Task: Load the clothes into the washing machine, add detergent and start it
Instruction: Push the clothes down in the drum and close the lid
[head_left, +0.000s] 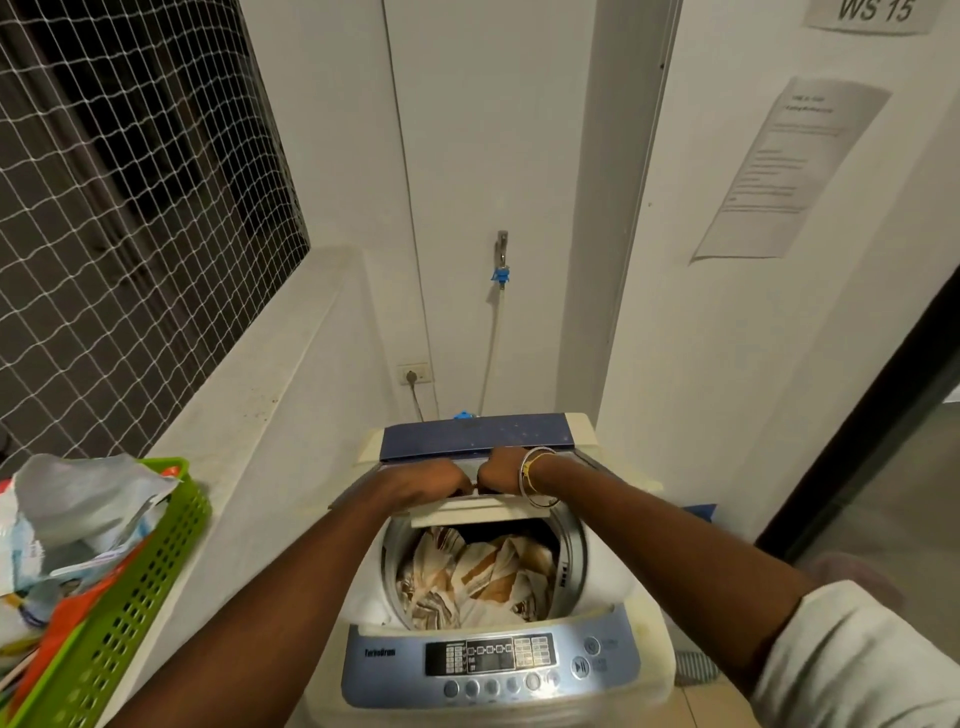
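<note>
Inside, striped brown-and-white clothes (483, 577); left hand (426, 480) and right hand (501, 467) clenched on lid (480, 512).

Brown-and-cream striped clothes (480, 577) are seen in a cream washing machine (641, 670) with a blue-grey control panel (395, 670) and dark blue lid (475, 434), beside a bright green perforated basket (130, 613).

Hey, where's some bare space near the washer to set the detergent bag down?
The white ledge between the green basket and the washer is bare. The basket is stuffed with bags, and the drum holds clothes, with both hands above it.
</note>
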